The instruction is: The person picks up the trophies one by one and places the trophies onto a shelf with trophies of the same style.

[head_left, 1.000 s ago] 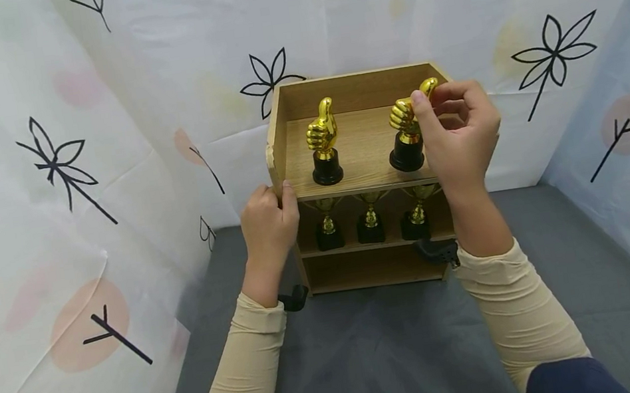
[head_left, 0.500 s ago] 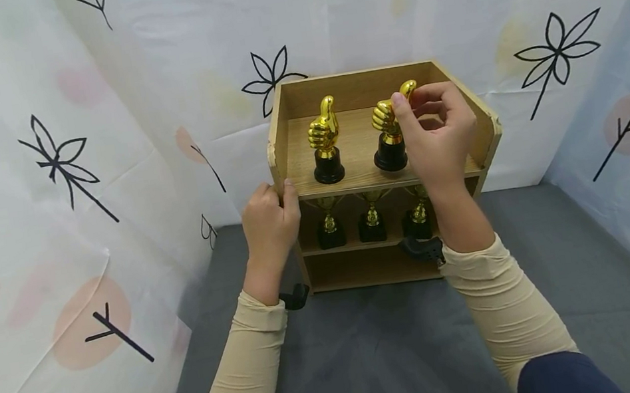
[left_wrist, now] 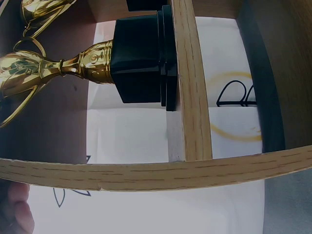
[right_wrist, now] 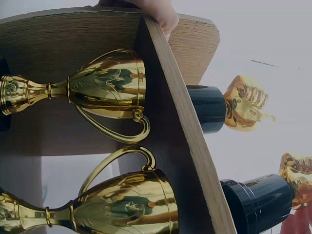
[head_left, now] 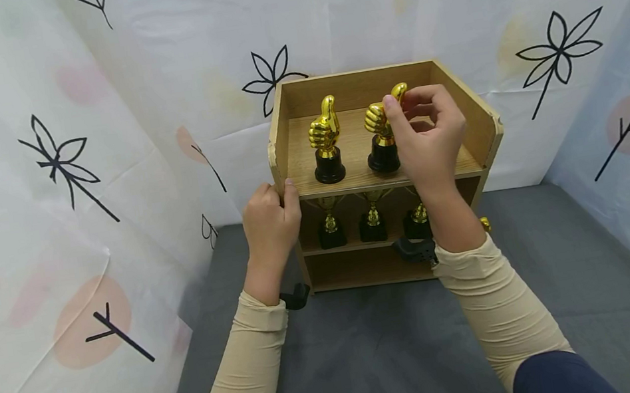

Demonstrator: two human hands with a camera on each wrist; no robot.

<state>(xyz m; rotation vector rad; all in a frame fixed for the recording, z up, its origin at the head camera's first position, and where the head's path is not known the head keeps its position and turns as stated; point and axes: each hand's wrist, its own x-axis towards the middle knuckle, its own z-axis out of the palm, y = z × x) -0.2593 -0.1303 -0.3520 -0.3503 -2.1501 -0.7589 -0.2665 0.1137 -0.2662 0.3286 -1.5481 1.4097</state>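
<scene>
My right hand (head_left: 432,133) pinches a gold thumbs-up trophy (head_left: 383,154) by its upper part, over the top shelf of a small wooden shelf unit (head_left: 386,185). That trophy's black base (right_wrist: 265,195) leans slightly in the right wrist view; whether it touches the board I cannot tell. To its left a second thumbs-up trophy (head_left: 329,166) stands upright near the shelf's front. My left hand (head_left: 273,226) grips the unit's left side, thumb at the front edge. Several gold cup trophies (head_left: 372,215) on black bases stand on the middle shelf, one partly hidden by my right wrist.
Raised side walls (head_left: 477,123) and a back wall bound the top shelf. A lower shelf (head_left: 362,270) lies below the cups. Behind my right forearm a small gold thing (head_left: 485,223) shows, mostly hidden. The unit stands on grey cloth (head_left: 374,356) before patterned white curtains.
My right hand has carried the thumbs-up trophy left along the top shelf, closer to the other one, and slightly lower. The left hand has kept its grip on the unit.
</scene>
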